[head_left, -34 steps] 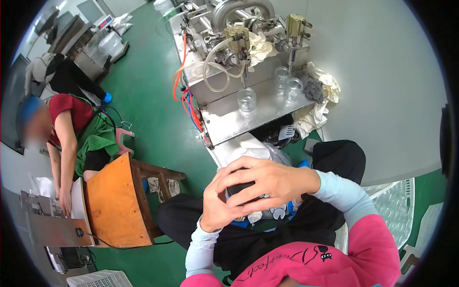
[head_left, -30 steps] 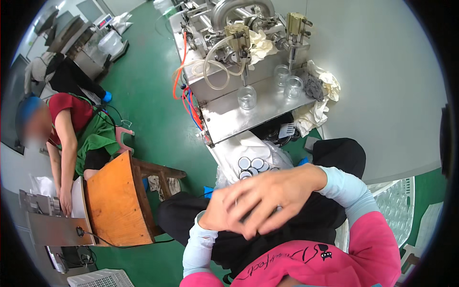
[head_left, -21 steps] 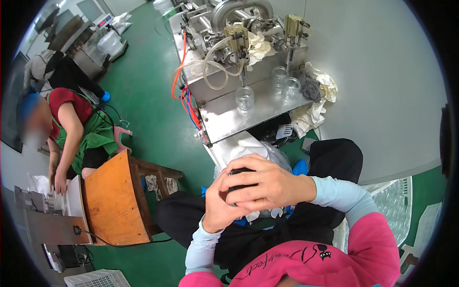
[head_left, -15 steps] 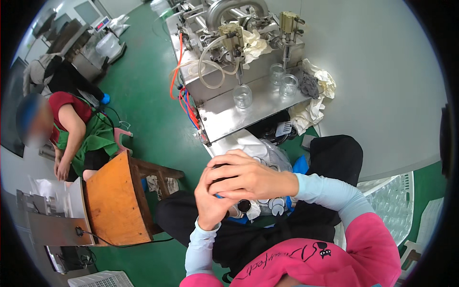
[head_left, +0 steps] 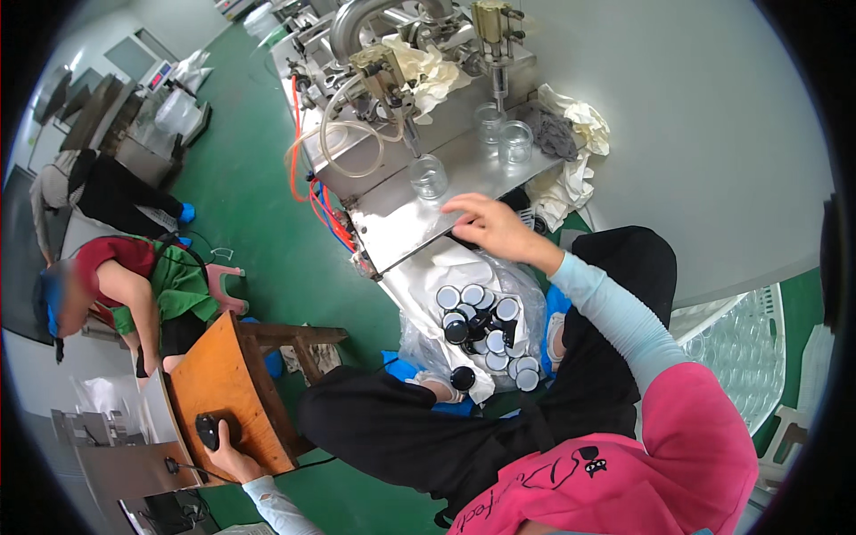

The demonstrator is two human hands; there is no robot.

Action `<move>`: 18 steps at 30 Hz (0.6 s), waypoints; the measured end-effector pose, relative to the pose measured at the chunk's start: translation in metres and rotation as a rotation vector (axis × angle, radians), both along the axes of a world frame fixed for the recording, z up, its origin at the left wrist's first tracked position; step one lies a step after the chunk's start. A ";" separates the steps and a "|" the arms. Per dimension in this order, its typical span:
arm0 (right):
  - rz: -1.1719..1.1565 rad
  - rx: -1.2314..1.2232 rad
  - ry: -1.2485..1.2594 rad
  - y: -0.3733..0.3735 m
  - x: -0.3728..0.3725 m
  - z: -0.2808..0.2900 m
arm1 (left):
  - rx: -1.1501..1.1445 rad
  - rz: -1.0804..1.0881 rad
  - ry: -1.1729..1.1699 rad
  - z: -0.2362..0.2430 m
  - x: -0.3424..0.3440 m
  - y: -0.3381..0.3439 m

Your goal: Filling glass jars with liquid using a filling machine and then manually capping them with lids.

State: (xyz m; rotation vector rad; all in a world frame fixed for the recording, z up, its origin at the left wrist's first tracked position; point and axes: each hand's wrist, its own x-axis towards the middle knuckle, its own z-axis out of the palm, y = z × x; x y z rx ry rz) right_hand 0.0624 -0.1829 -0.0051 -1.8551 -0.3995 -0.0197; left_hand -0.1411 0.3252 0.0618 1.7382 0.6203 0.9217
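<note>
On the orange wooden bench (head_left: 232, 379) at the left, my left hand (head_left: 235, 459) grips a round, black-lidded jar (head_left: 210, 432); its body is mostly hidden. My right hand (head_left: 496, 230) is stretched over the front edge of the steel filling machine's tray (head_left: 397, 223). Its fingers are apart and hold nothing. Closest to its fingertips is a clear glass jar (head_left: 429, 178) beneath the left nozzle, not touched. Two more glass jars, one under the right nozzle (head_left: 489, 120) and one beside it (head_left: 515, 143), stand farther back.
Between my feet lies a plastic bag (head_left: 419, 330) with several black, white-lined lids (head_left: 497, 342). Crumpled paper (head_left: 580, 169) and a grey rag (head_left: 555, 135) lie at the tray's right end. A crate of glass jars (head_left: 744, 357) stands at right. A seated co-worker (head_left: 134, 276) bends beyond the bench.
My hands have parted from their joint grip over my lap. The left went to the bench with the black-lidded jar; the right reached toward the machine. The view shifted, uncovering the lids.
</note>
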 end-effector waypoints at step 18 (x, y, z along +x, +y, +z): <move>0.310 -0.544 0.300 -0.017 -0.004 -0.134 | 0.541 -0.729 0.161 -0.054 0.195 -0.268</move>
